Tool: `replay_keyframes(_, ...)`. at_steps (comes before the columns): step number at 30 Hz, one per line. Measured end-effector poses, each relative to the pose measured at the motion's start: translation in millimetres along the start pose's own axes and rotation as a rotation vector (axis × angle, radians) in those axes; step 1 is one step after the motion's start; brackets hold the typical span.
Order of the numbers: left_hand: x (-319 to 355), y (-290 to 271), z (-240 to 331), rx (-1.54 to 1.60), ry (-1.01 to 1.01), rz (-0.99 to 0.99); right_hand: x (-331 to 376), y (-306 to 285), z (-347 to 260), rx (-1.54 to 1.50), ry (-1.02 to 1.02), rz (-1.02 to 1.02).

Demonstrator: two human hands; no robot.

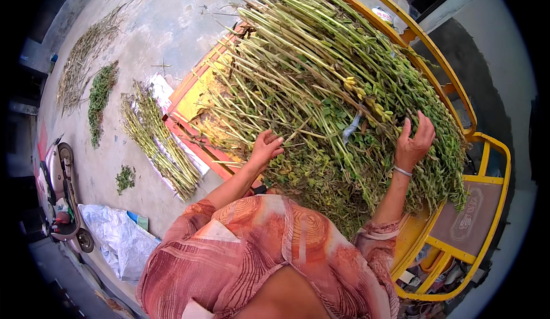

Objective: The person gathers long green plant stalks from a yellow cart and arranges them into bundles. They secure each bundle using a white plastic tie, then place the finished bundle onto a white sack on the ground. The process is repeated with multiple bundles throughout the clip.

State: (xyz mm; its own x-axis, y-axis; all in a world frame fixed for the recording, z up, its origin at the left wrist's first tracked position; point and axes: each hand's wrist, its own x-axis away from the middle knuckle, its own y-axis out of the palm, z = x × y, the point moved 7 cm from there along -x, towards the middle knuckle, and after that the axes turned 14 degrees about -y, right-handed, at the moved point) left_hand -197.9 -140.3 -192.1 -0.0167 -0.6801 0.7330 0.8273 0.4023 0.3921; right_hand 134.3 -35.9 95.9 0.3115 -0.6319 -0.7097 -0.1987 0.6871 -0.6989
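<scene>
The head view looks down on a large heap of cut green stalks [332, 90], leafy and podded at their near ends, piled across the bed of a yellow-railed cart [452, 90]. The stalks lie roughly parallel, their bare stem ends pointing away toward the far left, their leafy tops hanging over the near edge.

The left hand [265, 147] rests on the near left part of the heap, fingers loosely curled over the stems, not clamped around any single stalk. The right hand [415, 141] is raised just above the right side of the heap, open with fingers spread and bent, palm toward the plants; a thin bracelet [403, 171] circles its wrist. Whether its fingertips touch the leaves I cannot tell.

On the concrete ground [160, 27] to the left lie a smaller bundle of the same stalks [157, 141] on a pale sheet, a strip of green trimmings [100, 98] and a drier pile [86, 55] beyond it. A scooter [60, 193] stands at the far left, with a crumpled white plastic sheet [117, 236] near it.
</scene>
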Motion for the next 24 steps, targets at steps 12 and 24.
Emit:
replay_keyframes(12,-28,123,35,-0.474,0.199,-0.120,179,55,9,-0.058,0.403,-0.489)
replay_keyframes(24,-53,149,24,-0.302,-0.193,-0.075,225,62,-32,-0.030,0.304,-0.505)
